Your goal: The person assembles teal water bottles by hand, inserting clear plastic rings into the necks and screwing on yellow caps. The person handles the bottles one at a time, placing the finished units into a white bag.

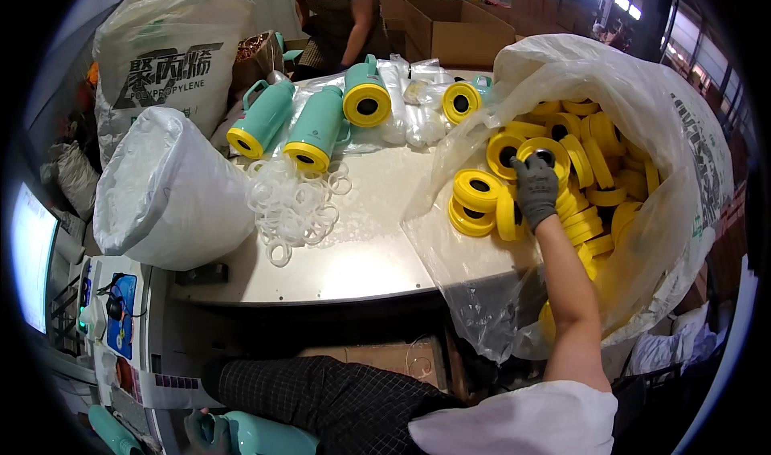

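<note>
My right hand [536, 188], in a grey glove, reaches into the plastic sack of yellow parts on the right. Its fingers are closed on the rim of a round yellow base cap [560, 153] with a dark centre. More yellow caps [476, 190] lie at the sack's mouth, stacked and tilted. At the lower left, my left hand [207, 432], also gloved, is wrapped round one end of a teal jug [271, 433] lying sideways beside my leg. That jug's far end is partly hidden by my clothing.
Several teal jugs with yellow bases, one of them [315, 126] near the middle, lie along the table's far side. White rings [293, 202] are heaped near a white sack [165, 190]. Another person [341, 17] stands behind. A lit screen [34, 254] is at far left.
</note>
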Demonstrator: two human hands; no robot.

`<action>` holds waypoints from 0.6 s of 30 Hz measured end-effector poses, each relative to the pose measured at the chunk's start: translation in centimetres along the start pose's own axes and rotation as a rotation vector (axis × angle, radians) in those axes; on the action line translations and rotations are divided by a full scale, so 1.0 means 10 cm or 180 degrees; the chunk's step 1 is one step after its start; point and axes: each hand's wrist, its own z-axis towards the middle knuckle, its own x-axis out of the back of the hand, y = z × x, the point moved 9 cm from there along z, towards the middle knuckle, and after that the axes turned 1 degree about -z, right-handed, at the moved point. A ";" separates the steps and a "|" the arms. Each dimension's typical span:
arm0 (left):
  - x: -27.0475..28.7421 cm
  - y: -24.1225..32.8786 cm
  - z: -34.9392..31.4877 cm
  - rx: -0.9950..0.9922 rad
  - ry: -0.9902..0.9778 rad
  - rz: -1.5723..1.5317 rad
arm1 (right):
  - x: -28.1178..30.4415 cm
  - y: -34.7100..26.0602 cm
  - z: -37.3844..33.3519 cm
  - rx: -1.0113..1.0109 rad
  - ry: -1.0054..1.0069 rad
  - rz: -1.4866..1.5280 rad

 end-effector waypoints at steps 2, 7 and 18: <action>0.03 -0.07 -0.02 -0.0002 0.0027 -0.0102 | 0.04 -0.11 -0.07 0.0157 0.0175 -0.0026; 0.06 -0.21 -0.11 0.0251 0.0183 -0.0462 | 0.35 -0.15 -0.03 0.0423 0.0590 0.0303; 0.34 0.18 -0.47 0.0055 0.0100 0.0042 | 1.38 -2.76 -0.47 -0.0212 -0.0461 0.6655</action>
